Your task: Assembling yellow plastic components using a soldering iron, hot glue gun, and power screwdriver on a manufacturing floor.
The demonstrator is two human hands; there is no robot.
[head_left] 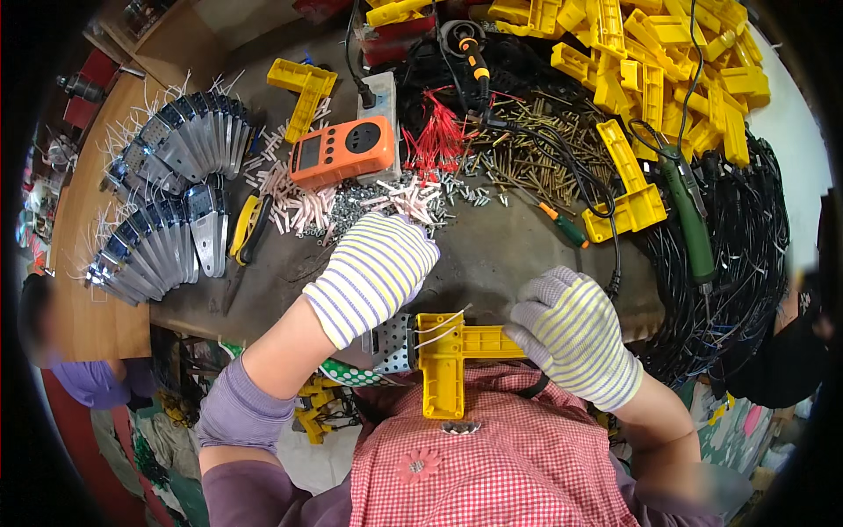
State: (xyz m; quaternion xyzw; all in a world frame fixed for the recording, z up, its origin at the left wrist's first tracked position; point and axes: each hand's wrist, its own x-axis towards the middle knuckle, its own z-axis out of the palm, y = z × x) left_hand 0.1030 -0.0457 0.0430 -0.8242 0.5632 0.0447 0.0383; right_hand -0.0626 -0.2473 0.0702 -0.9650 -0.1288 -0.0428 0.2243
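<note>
My left hand [378, 268], in a striped knit glove, reaches to a pile of small screws and nuts [351, 208] and short pale pink sleeves [413, 200]. Its fingers are curled and their tips are hidden. At the table's near edge is a yellow T-shaped plastic housing [443, 369], open side up, with two white wires across it. A perforated metal plate [392, 344] joins its left side. My gloved right hand [575, 334] closes its curled fingers at the housing's right end.
Metal blades with wires [206, 224] fan out at left beside yellow-handled pliers [248, 230]. An orange meter [342, 151], long screws [553, 136] and a soldering iron [477, 66] lie behind. Yellow housings [650, 53], a green electric screwdriver [689, 215] and black cables [746, 228] fill the right.
</note>
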